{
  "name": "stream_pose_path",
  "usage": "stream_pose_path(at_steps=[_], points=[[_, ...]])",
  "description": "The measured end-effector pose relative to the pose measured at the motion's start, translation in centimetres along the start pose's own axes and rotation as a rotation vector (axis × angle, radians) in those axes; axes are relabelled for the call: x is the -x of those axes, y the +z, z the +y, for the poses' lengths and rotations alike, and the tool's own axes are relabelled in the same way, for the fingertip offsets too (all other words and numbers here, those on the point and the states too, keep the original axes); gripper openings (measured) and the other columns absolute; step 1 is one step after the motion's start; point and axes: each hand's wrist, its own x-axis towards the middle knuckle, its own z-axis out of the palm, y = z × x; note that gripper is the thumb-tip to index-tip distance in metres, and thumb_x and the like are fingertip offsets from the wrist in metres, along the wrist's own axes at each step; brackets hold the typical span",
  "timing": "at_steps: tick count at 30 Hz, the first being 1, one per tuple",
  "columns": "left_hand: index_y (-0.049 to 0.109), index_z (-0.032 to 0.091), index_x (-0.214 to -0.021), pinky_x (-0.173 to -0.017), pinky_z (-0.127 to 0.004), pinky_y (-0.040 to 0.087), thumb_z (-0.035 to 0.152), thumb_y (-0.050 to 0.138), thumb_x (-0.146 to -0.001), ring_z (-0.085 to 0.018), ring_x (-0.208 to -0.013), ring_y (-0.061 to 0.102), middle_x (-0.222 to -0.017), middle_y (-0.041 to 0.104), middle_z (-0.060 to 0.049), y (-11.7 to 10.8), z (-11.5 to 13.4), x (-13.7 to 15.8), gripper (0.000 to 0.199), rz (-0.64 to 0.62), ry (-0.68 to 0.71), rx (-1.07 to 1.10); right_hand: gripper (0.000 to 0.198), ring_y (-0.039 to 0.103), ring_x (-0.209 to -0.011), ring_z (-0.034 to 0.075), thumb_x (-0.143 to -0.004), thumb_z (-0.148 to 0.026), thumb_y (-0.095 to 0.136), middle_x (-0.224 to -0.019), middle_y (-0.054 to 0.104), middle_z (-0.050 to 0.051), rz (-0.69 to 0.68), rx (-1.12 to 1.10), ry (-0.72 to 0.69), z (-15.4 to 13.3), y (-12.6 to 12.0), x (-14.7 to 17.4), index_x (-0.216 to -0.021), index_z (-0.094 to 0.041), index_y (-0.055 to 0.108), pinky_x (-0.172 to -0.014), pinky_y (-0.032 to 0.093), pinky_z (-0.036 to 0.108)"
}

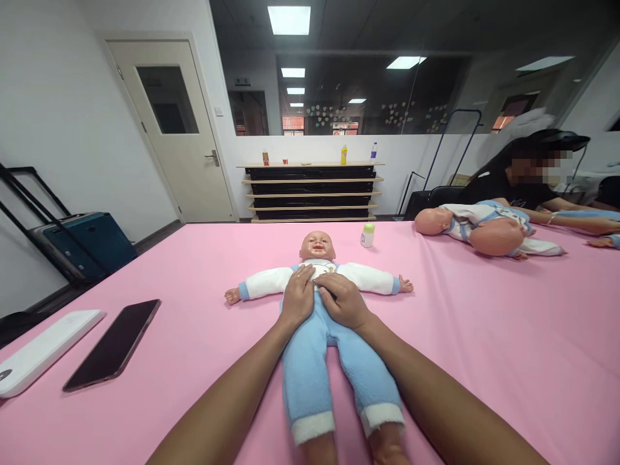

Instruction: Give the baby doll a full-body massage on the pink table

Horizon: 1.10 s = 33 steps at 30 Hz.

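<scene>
A baby doll (317, 245) in a white-and-blue outfit lies on its back, head away from me, arms spread wide. My left hand (299, 294) rests flat on the side of its chest, fingers stretched toward the neck. Against the chest beside it lies my right hand (343, 298), with loosely bent fingers pointing left and the thumb below them. The two hands nearly meet over the middle of the shirt. Light blue trousers (310, 374) with white cuffs stretch between my forearms. Beyond the doll's head stands a small white bottle with a green cap (367, 236).
A pink cloth (194, 361) covers the table. On the left lie a dark phone (113, 345) and a white device (48, 349). At the right, a person in black (513, 171) sits by other dolls (498, 236). A shelf (312, 187) stands against the far wall.
</scene>
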Motion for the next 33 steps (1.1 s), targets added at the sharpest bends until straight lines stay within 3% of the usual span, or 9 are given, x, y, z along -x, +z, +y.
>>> stream_pose_path(at_steps=[5,10,16,23,27,33], points=[[0.063,0.019,-0.118,-0.112,-0.048,0.036,0.010,0.040,-0.086,-0.021,-0.126,0.051,-0.126,0.062,-0.007,0.0,0.3,0.5,0.040,0.160,0.029,-0.023,0.031,0.056,-0.118,0.021,-0.091,-0.021,0.045,-0.120,0.065,0.007,-0.066,0.023,0.051,0.7,0.5,-0.3,-0.115,-0.021,0.064,-0.107,0.041,0.043],[0.060,0.019,-0.120,-0.110,-0.047,0.040,0.005,0.043,-0.081,-0.021,-0.123,0.052,-0.125,0.061,-0.008,-0.3,1.6,1.0,0.045,0.173,0.164,-0.099,0.035,0.052,-0.124,0.021,-0.092,-0.022,0.043,-0.127,0.061,0.008,-0.023,0.066,0.214,2.0,1.3,0.0,-0.121,-0.018,0.062,-0.110,0.038,0.043],[0.059,0.019,-0.120,-0.109,-0.047,0.039,0.009,0.044,-0.083,-0.022,-0.127,0.049,-0.129,0.060,-0.009,-0.9,2.8,1.5,0.041,0.061,0.363,-0.151,0.038,0.052,-0.124,0.024,-0.089,-0.022,0.043,-0.130,0.059,0.011,0.039,0.129,0.386,2.8,1.6,0.2,-0.123,-0.014,0.061,-0.111,0.037,0.044],[0.061,0.024,-0.122,-0.111,-0.047,0.036,0.013,0.044,-0.086,-0.023,-0.127,0.050,-0.125,0.063,-0.004,-1.3,3.4,1.0,0.041,-0.177,0.390,-0.188,0.035,0.058,-0.112,0.026,-0.092,-0.020,0.036,-0.118,0.064,0.015,0.163,0.187,0.519,2.6,1.4,0.6,-0.115,-0.012,0.062,-0.103,0.042,0.044],[0.058,0.027,-0.127,-0.115,-0.049,0.028,0.019,0.040,-0.092,-0.023,-0.134,0.042,-0.135,0.057,-0.001,-1.2,3.2,0.6,0.041,-0.253,0.321,-0.228,0.032,0.059,-0.107,0.026,-0.091,-0.020,0.037,-0.111,0.066,0.014,0.264,0.225,0.482,2.0,1.3,0.6,-0.110,-0.012,0.062,-0.099,0.044,0.044],[0.054,0.026,-0.132,-0.116,-0.050,0.025,0.028,0.033,-0.097,-0.022,-0.138,0.036,-0.143,0.049,-0.001,-0.9,2.5,0.0,0.040,-0.236,0.156,-0.240,0.030,0.058,-0.108,0.023,-0.089,-0.017,0.043,-0.112,0.065,0.012,0.295,0.163,0.229,1.2,1.0,0.5,-0.113,-0.015,0.061,-0.100,0.046,0.043]])
